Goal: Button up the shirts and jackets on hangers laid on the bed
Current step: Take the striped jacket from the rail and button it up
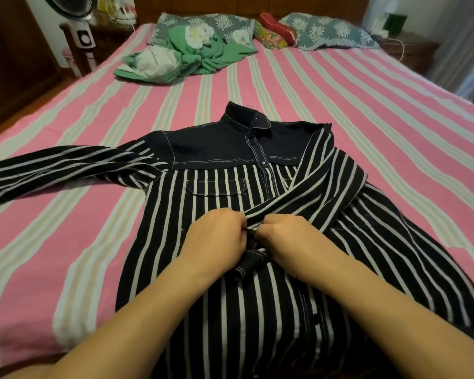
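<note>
A dark navy shirt with white stripes point(216, 192) lies front-up on the bed, collar pointing away from me. Its upper placket is closed up to the collar. One sleeve stretches out to the left, and the other sleeve point(307, 187) is folded across the chest toward the middle. My left hand point(216, 239) and my right hand point(285, 233) meet at the middle of the placket. Both pinch the fabric edges there with curled fingers. The button itself is hidden under my fingers. Any hanger is hidden inside the shirt.
The bed point(394, 119) has a pink and pale striped sheet. A crumpled green and white garment point(186, 56) lies at the far left, next to patterned pillows point(326, 31) by the headboard. A standing fan point(80, 28) is beside the bed at the left.
</note>
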A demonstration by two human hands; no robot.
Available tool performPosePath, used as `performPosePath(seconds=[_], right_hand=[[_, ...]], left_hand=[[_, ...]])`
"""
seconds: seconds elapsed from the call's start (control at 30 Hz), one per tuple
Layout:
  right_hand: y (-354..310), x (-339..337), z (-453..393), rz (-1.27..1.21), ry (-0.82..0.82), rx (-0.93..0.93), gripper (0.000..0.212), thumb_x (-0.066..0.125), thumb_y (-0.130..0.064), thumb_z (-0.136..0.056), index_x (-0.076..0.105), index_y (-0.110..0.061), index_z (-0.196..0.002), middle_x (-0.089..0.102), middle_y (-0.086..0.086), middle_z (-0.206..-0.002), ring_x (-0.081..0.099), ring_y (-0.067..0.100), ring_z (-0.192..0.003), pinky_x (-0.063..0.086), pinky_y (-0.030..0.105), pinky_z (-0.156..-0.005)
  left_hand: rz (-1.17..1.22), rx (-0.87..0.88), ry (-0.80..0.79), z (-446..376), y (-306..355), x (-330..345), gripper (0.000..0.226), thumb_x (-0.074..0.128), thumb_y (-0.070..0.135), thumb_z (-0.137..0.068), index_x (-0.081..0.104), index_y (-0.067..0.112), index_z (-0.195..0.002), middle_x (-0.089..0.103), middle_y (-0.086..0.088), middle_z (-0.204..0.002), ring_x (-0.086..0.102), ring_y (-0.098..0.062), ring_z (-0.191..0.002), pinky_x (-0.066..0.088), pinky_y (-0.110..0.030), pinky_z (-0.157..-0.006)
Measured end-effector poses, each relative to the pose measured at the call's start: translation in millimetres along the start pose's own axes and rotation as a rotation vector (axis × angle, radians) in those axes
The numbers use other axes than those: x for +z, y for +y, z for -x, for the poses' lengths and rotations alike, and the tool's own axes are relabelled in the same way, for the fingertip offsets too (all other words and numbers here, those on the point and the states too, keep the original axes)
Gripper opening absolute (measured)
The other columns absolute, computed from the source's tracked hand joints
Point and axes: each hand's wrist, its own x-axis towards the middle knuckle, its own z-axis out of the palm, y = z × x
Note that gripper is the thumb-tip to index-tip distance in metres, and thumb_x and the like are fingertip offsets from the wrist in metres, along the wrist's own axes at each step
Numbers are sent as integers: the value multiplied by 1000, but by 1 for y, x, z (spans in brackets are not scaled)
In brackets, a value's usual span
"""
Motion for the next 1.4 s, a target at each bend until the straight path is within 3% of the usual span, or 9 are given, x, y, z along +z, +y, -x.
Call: performPosePath(seconds=[0.07, 0.2, 0.27, 0.37, 0.47, 0.7, 1.0, 1.4], right_hand=[[6, 0, 4, -52, 79, -24, 13, 57, -23, -97, 70, -22, -102, 59, -8, -92, 58, 13, -81, 54, 36, -72], [9, 6, 14, -70, 413, -123, 14, 60, -19, -99, 73, -13, -100, 63, -2, -95, 56, 15, -85, 51, 32, -70], [7, 9, 16, -39, 537, -174, 14, 63, -14, -99, 76, -8, -99, 67, 4, -99, 58, 20, -93, 51, 32, -77], [5, 10, 19, -49, 625, -215, 14, 64, -8, -98, 76, -3, -100, 70, 10, -107, 62, 26, -104, 53, 35, -89], [5, 11, 19, -83, 617, -242, 15, 62, -7, -99, 75, 1, -102, 71, 13, -112, 66, 25, -107, 53, 37, -94], [4, 13, 16, -109, 585, -272, 13, 64, -5, -98, 75, 1, -98, 72, 12, -108, 69, 24, -98, 55, 38, -85], [2, 11, 16, -154, 568, -306, 13, 61, 0, -97, 74, 0, -96, 70, 9, -108, 65, 22, -98, 54, 35, -81], [-1, 13, 17, -129, 607, -252, 11, 63, -3, -97, 67, 0, -87, 67, 9, -103, 60, 23, -90, 52, 34, -76]], left_hand=[[233, -103, -78, -2, 1, -8, 6, 62, 31, -97, 68, 30, -97, 64, 11, -91, 61, -9, -85, 54, -31, -76], [741, -303, -220, 3, -1, -23, 9, 68, 24, -95, 73, 19, -89, 75, -5, -87, 72, -23, -82, 58, -37, -80], [1011, -411, -342, 4, -6, -27, 10, 68, 16, -93, 77, 15, -89, 77, -9, -91, 74, -23, -82, 59, -37, -82], [1163, -457, -407, 3, -12, -26, 11, 70, 8, -90, 79, 7, -96, 76, -15, -98, 72, -21, -88, 58, -33, -84], [1187, -454, -422, 4, -11, -26, 11, 69, 5, -90, 79, 6, -94, 76, -12, -91, 72, -21, -85, 57, -31, -79], [1154, -439, -373, 9, -6, -24, 11, 67, 2, -91, 78, 5, -90, 77, -16, -94, 74, -21, -82, 59, -32, -78], [1018, -360, -263, 15, 2, -18, 14, 67, 15, -96, 79, 15, -88, 79, -5, -89, 75, -23, -94, 56, -45, -98], [1007, -158, -365, 14, -7, -22, 13, 69, 11, -95, 79, 20, -92, 78, -7, -96, 74, -23, -96, 56, -41, -97]])
